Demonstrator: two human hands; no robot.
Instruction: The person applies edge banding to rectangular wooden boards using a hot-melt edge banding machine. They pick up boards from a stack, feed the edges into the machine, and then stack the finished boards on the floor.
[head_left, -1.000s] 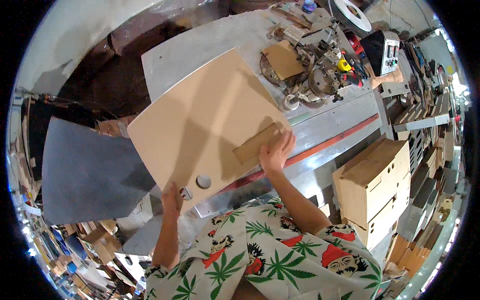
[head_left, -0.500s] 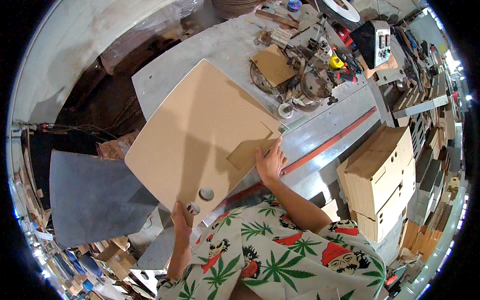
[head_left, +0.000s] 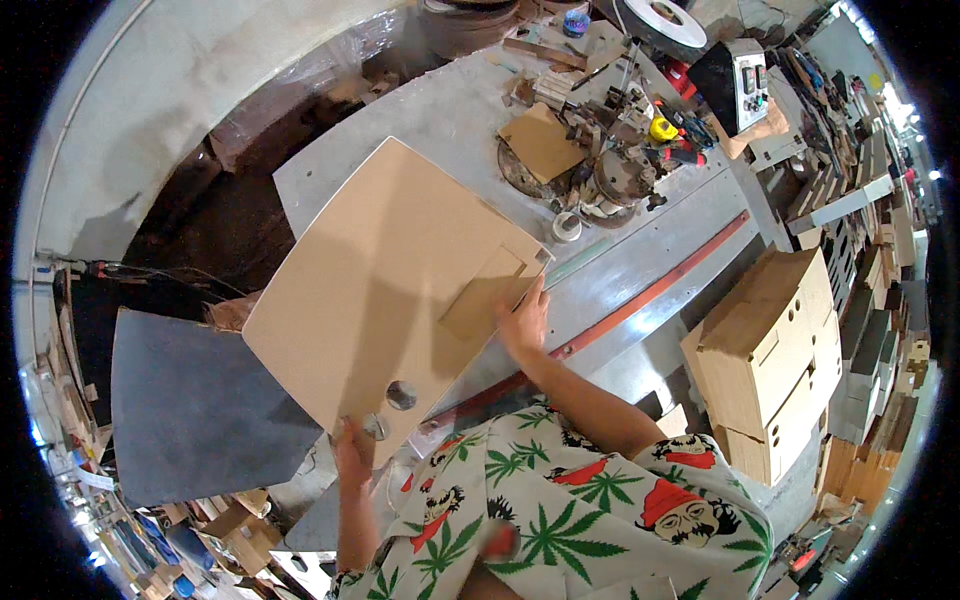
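Observation:
A large tan fibreboard panel (head_left: pixel 400 240) is held tilted between my two hands, above a grey metal worktable (head_left: pixel 430 110). It has two round holes near its lower end and a rectangular recess along its right edge. My left hand (head_left: pixel 353 452) grips the bottom corner beside the holes, thumb on the face. My right hand (head_left: pixel 522 322) holds the right edge near the recess, its fingers partly behind the board. A red strip (head_left: pixel 650 285) runs along the table to the right of that hand.
Stacked tan panels (head_left: pixel 765 350) with holes stand at right. Greasy round machine parts (head_left: pixel 625 175), a small tan board (head_left: pixel 541 142), a white bottle (head_left: pixel 567 227) and a yellow tape measure (head_left: pixel 662 129) lie on the table. A dark grey surface (head_left: pixel 205 410) stands at left.
The panel has shifted slightly left and nearer to me, with both hands still on it. The surroundings have also moved a little in the view.

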